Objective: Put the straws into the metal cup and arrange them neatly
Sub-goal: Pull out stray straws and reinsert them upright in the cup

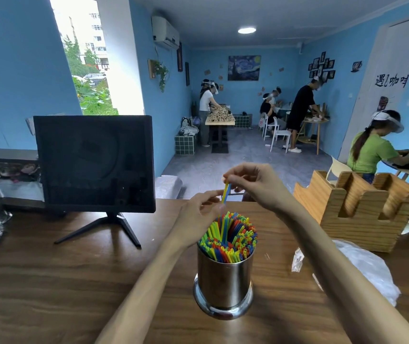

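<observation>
Pinching two loose straws point(226, 192) upright, right hand point(253, 184) grips their tops, left hand point(199, 219) steadies them lower, at 12 o'clock above metal cup point(224, 279) packed with straws. Judged light, thin, easily kinked; hold near ends, gently.

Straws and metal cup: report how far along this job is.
Mostly done: the metal cup on the wooden table is already packed with upright coloured straws. In hand: the right hand and left hand together pinch a yellow and a blue straw just above the bundle. Left: drop those two in and even out the tops. No loose straws show elsewhere; the crumpled plastic bag looks spent.
</observation>
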Demonstrator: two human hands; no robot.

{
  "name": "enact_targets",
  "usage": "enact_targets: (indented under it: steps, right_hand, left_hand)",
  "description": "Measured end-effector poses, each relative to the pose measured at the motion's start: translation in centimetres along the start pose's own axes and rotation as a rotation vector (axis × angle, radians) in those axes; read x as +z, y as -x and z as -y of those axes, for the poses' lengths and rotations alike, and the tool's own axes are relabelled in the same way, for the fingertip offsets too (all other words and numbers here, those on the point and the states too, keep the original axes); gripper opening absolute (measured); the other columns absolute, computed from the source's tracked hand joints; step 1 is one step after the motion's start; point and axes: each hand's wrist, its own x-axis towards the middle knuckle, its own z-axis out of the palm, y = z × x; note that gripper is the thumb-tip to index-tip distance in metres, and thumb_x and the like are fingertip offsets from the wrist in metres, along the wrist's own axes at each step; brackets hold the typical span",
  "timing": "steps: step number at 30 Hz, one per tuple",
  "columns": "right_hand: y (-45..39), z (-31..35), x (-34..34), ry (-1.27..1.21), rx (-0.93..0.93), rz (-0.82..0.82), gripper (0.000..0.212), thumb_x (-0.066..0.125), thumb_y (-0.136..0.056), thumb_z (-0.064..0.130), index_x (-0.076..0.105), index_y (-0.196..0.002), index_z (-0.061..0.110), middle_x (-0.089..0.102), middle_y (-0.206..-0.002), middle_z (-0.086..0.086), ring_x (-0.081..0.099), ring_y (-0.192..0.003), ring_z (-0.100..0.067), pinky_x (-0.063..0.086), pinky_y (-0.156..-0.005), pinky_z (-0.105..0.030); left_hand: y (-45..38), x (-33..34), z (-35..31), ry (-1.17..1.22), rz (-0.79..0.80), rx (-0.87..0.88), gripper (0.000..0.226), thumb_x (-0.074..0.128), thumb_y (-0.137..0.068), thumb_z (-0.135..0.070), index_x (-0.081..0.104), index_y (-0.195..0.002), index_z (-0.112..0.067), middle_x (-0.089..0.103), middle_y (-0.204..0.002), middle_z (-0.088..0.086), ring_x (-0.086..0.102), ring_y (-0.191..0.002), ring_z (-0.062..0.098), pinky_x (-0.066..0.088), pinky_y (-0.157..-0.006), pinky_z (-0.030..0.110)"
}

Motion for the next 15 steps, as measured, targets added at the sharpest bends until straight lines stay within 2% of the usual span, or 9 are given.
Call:
enact_targets:
  steps: [2,5,8,10,12,15]
  right_hand:
    - [-0.1,1.3,-0.2,-0.016,-0.101,-0.074,0.010,0.067,-0.096,0.008,0.074,-0.098,0.014,0.076,-0.088,-0.003,0.069,-0.078,-0.015,0.057,-0.073,-0.025]
    - [-0.4,2.4,-0.9,-0.087,-0.177,-0.236,0.013,0.066,-0.097,0.006,0.073,-0.099,0.016,0.076,-0.088,0.000,0.069,-0.077,-0.014,0.060,-0.076,-0.032]
    - [-0.6,2.3,-1.6,-0.194,-0.176,-0.358,0.018,0.064,-0.098,0.005,0.073,-0.097,0.020,0.076,-0.087,0.002,0.071,-0.079,-0.018,0.060,-0.078,-0.033]
    - [-0.6,1.7,-1.9,-0.258,-0.119,-0.378,0.018,0.062,-0.099,0.003,0.073,-0.097,0.018,0.076,-0.089,0.000,0.072,-0.079,-0.016,0.059,-0.077,-0.028]
    - [-0.4,0.8,-2.1,-0.387,-0.007,-0.354,0.015,0.061,-0.098,0.002,0.073,-0.098,0.011,0.077,-0.089,-0.005,0.073,-0.078,-0.016,0.060,-0.077,-0.026]
    - [0.0,-0.2,-2.2,-0.663,0.173,-0.292,0.011,0.063,-0.094,0.001,0.072,-0.099,0.003,0.077,-0.089,-0.009,0.075,-0.078,-0.019,0.060,-0.073,-0.022]
  left_hand:
    - [-0.2,0.1,-0.2,-0.025,0.043,0.003,0.025,0.059,-0.102,-0.035,0.066,-0.126,-0.034,0.066,-0.116,-0.018,0.060,-0.111,-0.002,0.052,-0.091,0.018]
    - [-0.1,0.2,-0.5,-0.011,0.093,0.013,0.016,0.053,-0.105,-0.028,0.068,-0.108,-0.034,0.073,-0.105,-0.015,0.065,-0.105,-0.003,0.052,-0.089,0.014]
    - [0.1,0.1,-1.0,0.150,-0.006,-0.026,0.016,0.055,-0.104,-0.021,0.070,-0.102,-0.027,0.076,-0.087,-0.007,0.069,-0.088,0.001,0.051,-0.081,0.011]
    - [-0.1,-0.5,-1.2,0.349,-0.132,-0.091,0.014,0.060,-0.101,-0.014,0.073,-0.106,-0.016,0.075,-0.082,-0.002,0.068,-0.075,0.005,0.054,-0.072,0.015]
    - [-0.3,-1.6,-1.3,0.542,-0.225,-0.181,0.014,0.067,-0.095,-0.011,0.074,-0.108,-0.008,0.076,-0.085,0.004,0.065,-0.068,0.007,0.053,-0.062,0.017]
    - [-0.4,-2.9,-1.4,0.801,-0.260,-0.297,0.013,0.070,-0.091,-0.010,0.073,-0.103,-0.008,0.078,-0.085,0.006,0.069,-0.064,0.008,0.052,-0.053,0.016]
